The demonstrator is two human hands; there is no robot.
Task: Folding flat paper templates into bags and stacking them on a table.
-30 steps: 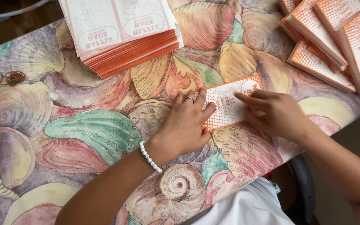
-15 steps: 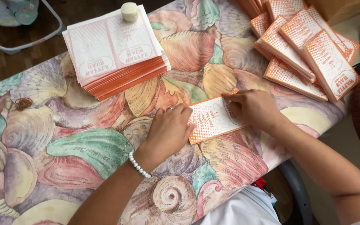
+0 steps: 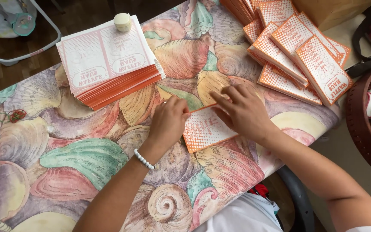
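Two bare hands press one orange-and-white printed paper sleeve [image 3: 206,129] flat on a table [image 3: 65,163] draped in a seashell-patterned cloth. The left hand [image 3: 168,122], a white bead bracelet [image 3: 144,159] on its wrist, lies with fingers curled over the sleeve's left edge, their tips touching the paper. The right hand [image 3: 243,112] spreads its fingers across the sleeve's upper right corner, palm down; neither hand grips, both hold the piece down against the cloth. The sleeve sits directly under and between the fingertips of both hands, tilted, its lower corner pointing toward the person's body.

Beyond the left fingers, well apart, stands one thick stack of flat pink-and-white printed sheets [image 3: 108,64] with orange edges, and on its far corner rests one small cream-coloured round container [image 3: 122,21]. Beyond the right fingers lies a loose spread of folded orange sleeves [image 3: 297,56], at least six overlapping; the exact count cannot be told because they cover one another. Far left of the left hand, near the table's edge, lies one small tangle of red and green rubber bands [image 3: 17,115].
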